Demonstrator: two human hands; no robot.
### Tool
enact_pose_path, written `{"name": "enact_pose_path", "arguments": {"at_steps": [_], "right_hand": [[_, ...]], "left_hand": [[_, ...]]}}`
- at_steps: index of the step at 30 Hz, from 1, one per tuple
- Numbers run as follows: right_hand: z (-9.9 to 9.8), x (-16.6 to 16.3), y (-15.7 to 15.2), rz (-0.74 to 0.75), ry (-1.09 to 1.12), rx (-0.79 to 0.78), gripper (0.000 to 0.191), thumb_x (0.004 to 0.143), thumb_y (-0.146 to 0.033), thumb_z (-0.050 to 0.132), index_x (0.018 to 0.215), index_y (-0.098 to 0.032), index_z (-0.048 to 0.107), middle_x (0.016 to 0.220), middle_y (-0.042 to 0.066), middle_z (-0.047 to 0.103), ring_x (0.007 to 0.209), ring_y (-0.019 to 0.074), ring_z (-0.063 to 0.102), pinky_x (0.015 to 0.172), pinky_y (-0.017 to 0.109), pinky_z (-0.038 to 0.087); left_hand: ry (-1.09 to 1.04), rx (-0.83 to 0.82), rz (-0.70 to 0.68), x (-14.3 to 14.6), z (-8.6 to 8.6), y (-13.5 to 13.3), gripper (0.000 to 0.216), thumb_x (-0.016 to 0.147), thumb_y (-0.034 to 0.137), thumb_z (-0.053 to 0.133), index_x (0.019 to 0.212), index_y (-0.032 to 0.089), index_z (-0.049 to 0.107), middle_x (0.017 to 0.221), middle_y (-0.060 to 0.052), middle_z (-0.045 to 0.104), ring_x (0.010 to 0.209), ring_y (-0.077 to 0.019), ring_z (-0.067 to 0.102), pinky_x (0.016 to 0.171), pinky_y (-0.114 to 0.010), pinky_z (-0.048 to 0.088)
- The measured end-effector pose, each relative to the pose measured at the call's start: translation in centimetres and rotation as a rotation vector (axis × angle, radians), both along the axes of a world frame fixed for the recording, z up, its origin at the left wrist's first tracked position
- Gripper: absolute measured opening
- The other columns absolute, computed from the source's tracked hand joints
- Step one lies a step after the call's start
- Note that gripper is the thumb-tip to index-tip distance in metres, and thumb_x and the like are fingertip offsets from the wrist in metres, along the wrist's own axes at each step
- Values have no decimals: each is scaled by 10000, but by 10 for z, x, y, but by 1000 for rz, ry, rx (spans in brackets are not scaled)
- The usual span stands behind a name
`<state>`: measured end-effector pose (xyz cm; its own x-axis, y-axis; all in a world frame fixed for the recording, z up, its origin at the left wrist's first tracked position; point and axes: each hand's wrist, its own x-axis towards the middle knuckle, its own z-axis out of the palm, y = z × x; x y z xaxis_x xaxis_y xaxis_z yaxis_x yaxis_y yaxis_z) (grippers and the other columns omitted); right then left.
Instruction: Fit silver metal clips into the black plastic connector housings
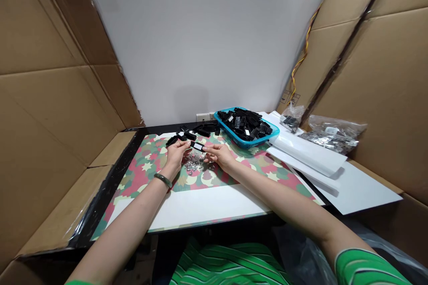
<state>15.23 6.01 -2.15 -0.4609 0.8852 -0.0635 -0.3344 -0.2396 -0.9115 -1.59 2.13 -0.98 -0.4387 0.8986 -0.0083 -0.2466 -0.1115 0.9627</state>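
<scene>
Here at the near table edge a white sheet (200, 207) lies across a camouflage-print mat (214, 178), and both forearms reach over it, a green bangle (163, 180) on the left wrist. Up at the fingertips, the left hand (174, 155) and right hand (218, 155) are both partly closed, pinching a white-labelled black plastic connector (197, 146) end to end between them! Just below that connector, between the hands, sits a small heap of metal pieces (194, 162). Beyond the left hand, loose black connectors (194, 131) lie near the mat's far edge, and past the right hand stands a blue basket (264, 139) full of more. Further right lie white sheets (307, 151) and plastic bags (334, 136), with cardboard walls (50, 120) hemming the left side.
</scene>
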Motion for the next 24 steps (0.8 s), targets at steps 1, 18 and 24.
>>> {"name": "enact_pose_path", "arguments": {"at_steps": [1,18,24], "right_hand": [[0,0,0,-2,-2,5,381,497,-324,933,684,-114,677,553,-5,587,459,93,547,489,252,562],[7,7,-1,111,-196,249,386,666,-520,778,714,-150,681,459,-58,472,383,52,317,395,214,210],[12,14,0,173,-614,833,95,695,-247,785,734,-176,735,655,17,670,574,123,542,542,221,371]], "left_hand": [[6,4,-3,-1,-1,1,386,435,356,909,653,148,668,657,-26,646,605,-137,616,605,-265,501],[924,415,-221,6,9,-16,183,796,331,720,957,268,782,958,-95,750,915,-264,663,854,-399,505],[829,333,44,-8,8,-11,262,765,330,756,1016,258,771,1043,-97,749,985,-280,662,915,-405,483]]}}
